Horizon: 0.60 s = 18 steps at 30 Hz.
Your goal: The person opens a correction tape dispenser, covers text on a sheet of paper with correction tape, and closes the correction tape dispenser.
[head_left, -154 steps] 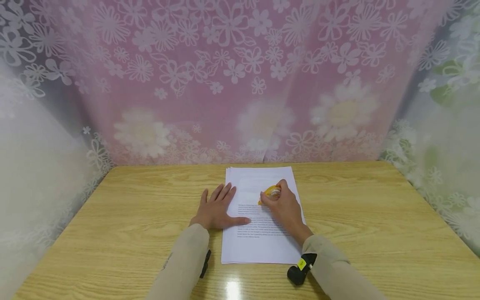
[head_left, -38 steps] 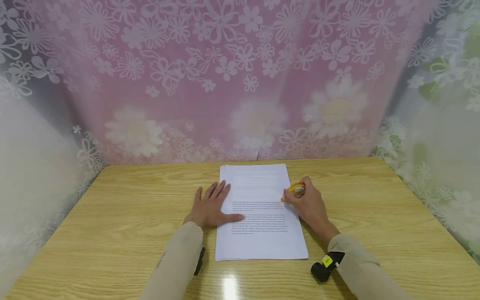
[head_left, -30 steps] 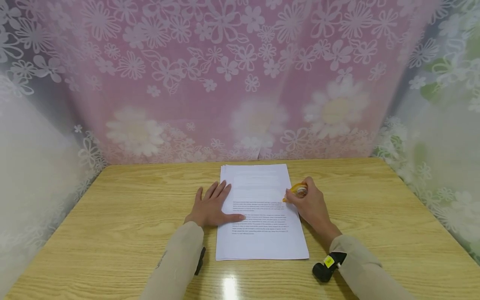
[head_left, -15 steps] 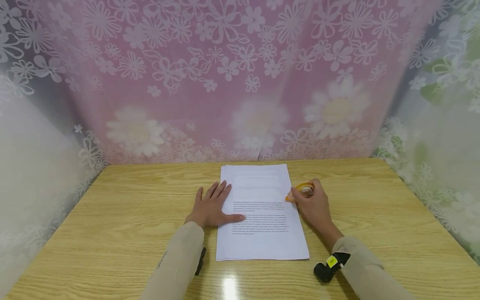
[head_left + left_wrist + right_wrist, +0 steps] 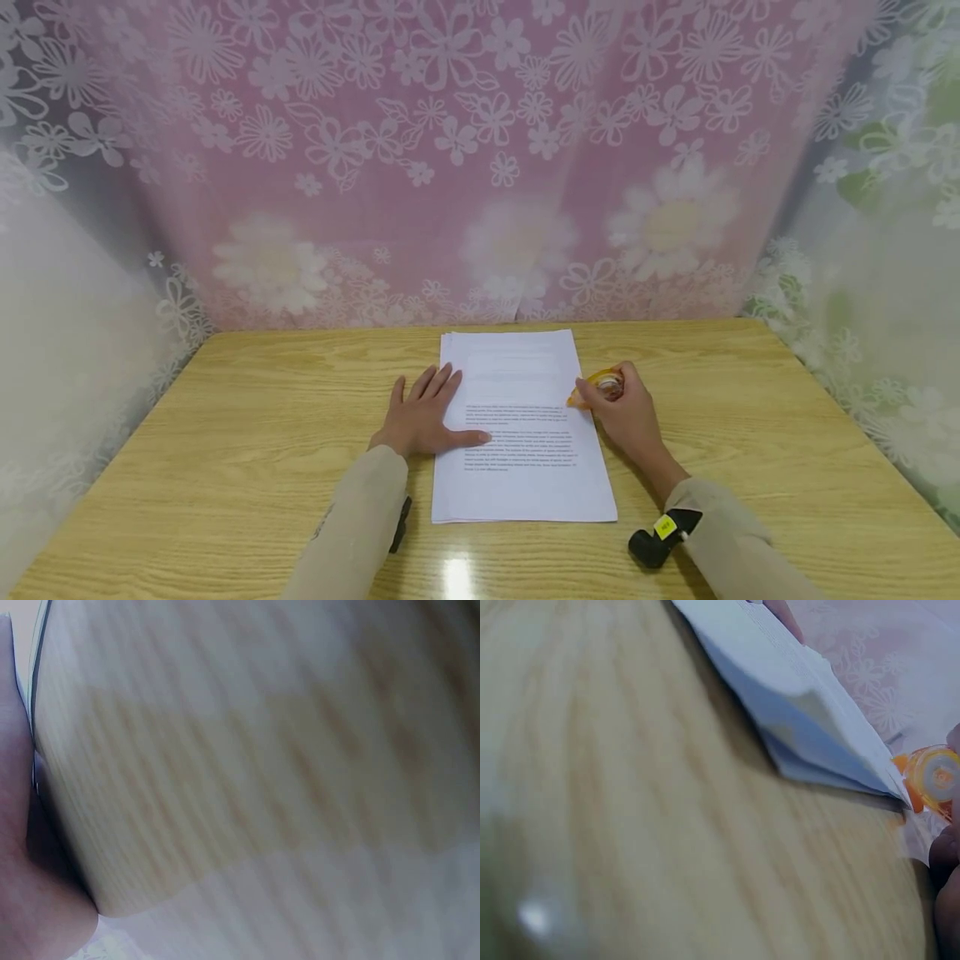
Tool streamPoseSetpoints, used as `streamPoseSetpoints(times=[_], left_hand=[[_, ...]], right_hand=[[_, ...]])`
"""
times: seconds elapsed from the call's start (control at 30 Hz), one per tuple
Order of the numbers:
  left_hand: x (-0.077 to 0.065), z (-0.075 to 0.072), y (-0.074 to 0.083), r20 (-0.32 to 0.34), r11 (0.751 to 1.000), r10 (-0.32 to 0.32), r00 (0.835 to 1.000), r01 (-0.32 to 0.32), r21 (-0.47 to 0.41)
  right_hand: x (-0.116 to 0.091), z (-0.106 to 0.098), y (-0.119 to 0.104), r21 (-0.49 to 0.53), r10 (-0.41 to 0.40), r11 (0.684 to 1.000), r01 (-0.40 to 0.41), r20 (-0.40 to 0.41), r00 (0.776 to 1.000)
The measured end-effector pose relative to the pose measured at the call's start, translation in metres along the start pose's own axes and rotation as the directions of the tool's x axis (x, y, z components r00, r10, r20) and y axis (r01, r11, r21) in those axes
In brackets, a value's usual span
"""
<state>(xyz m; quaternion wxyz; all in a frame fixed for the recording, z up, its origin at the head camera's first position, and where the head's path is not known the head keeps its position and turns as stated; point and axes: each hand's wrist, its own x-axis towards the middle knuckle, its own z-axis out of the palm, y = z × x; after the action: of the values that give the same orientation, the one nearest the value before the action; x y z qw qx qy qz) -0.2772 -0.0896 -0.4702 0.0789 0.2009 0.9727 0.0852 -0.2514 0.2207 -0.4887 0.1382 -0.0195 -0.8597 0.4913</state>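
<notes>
A stack of printed white sheets [image 5: 525,498] lies on the wooden table, with faint pale bands over the upper part of the top page and text lines below. My left hand [image 5: 426,418] rests flat on the stack's left edge, fingers spread and thumb reaching onto the page. At the right edge, my right hand [image 5: 628,415] pinches an orange correction tape dispenser [image 5: 598,383] between thumb and fingers. The dispenser's tip is right at the page's edge, level with the first dark text line. In the right wrist view, the dispenser [image 5: 936,774] shows its round see-through body.
The wooden table [image 5: 247,467] extends to both sides of the paper. A pink floral curtain [image 5: 420,200] hangs behind it, with pale floral sheets at the left and right. Black cameras [image 5: 651,546] are strapped at the wrists.
My right hand has carried the dispenser rightward from mid-page to the page's right edge; in the last half second it shifted slightly back left. My left hand has stayed in place on the paper.
</notes>
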Motion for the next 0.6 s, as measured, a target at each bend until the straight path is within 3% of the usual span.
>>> streamPoseSetpoints(times=[0.6], left_hand=[[-0.0029,-0.0054,0.0030,0.004,1.000,-0.002,1.000,0.002,0.005]], right_hand=[[0.0005,0.0038,-0.0050,-0.100,-0.029,0.995,0.029,0.004,1.000]])
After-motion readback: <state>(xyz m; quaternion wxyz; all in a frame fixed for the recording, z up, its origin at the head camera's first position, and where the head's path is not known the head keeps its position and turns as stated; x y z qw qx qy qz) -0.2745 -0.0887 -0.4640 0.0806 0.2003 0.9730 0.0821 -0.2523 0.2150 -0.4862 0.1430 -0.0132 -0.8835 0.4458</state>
